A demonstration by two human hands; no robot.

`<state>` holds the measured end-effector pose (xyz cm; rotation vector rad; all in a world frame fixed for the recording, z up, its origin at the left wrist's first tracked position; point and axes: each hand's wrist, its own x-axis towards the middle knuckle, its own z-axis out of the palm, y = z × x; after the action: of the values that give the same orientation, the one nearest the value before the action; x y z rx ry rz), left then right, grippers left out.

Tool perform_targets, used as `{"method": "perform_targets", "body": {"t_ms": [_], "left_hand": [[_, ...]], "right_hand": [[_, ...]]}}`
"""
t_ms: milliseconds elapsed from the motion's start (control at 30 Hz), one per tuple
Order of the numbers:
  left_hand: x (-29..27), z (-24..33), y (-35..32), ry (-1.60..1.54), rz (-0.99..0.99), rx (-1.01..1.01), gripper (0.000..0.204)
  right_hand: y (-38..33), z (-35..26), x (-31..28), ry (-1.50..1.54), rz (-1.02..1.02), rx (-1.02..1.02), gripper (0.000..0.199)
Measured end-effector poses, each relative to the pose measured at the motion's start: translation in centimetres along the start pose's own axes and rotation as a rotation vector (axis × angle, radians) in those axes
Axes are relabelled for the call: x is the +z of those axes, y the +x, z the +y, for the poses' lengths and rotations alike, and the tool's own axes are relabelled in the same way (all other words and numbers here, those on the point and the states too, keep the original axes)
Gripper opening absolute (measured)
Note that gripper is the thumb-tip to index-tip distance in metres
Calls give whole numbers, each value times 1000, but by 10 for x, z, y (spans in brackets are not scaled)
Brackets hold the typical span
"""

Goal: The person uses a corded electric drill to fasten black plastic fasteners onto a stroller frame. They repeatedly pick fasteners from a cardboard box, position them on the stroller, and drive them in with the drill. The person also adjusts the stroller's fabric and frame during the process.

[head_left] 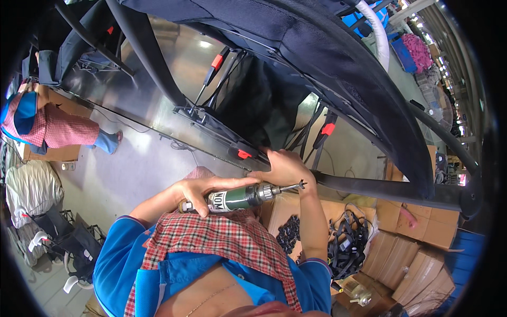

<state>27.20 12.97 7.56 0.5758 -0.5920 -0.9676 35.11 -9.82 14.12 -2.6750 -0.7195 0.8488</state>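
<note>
Driver in left hand, right hand at the frame

Fingertips of the right hand [288,168] are partly hidden at the rail; cannot tell whether they grip it or only rest there. The left hand [193,191] is wrapped around a power screwdriver [232,199], covering part of its rear end. Left fingertips end near the right thumb; contact unclear. The bit [289,187] overlaps the right wrist in view; gap between them not readable. The upper edge of the view cuts off the dark fabric-covered frame [317,68].

Screwdriver: green barrel, pale label, metal nose, slim bit pointing right; lies about level in front of the checked apron [211,238], below the rail. Frame: black tubes, red clips [243,154], dark cloth.
</note>
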Motion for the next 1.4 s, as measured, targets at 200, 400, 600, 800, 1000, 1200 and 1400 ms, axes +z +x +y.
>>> {"method": "perform_targets", "body": {"t_ms": [200, 400, 600, 800, 1000, 1200, 1400], "left_hand": [[3, 5, -2, 50, 0, -17, 127], [0, 10, -4, 29, 7, 14, 128], [4, 19, 9, -113, 45, -6, 129], [22, 47, 44, -53, 189, -1, 122], [25, 52, 59, 228, 275, -25, 111], [28, 52, 69, 347, 317, -15, 108], [42, 62, 92, 441, 398, -83, 110]], "right_hand": [[-13, -1, 6, 44, 220, -114, 66], [-108, 32, -17, 567, 372, -498, 42], [-140, 112, 3, 1385, 888, -668, 33], [-25, 151, -24, 592, 1254, -229, 26], [7, 155, -46, -70, 1147, -136, 35], [14, 160, -54, 2, 1047, -211, 37], [36, 152, -50, -37, 1272, -260, 33]]}}
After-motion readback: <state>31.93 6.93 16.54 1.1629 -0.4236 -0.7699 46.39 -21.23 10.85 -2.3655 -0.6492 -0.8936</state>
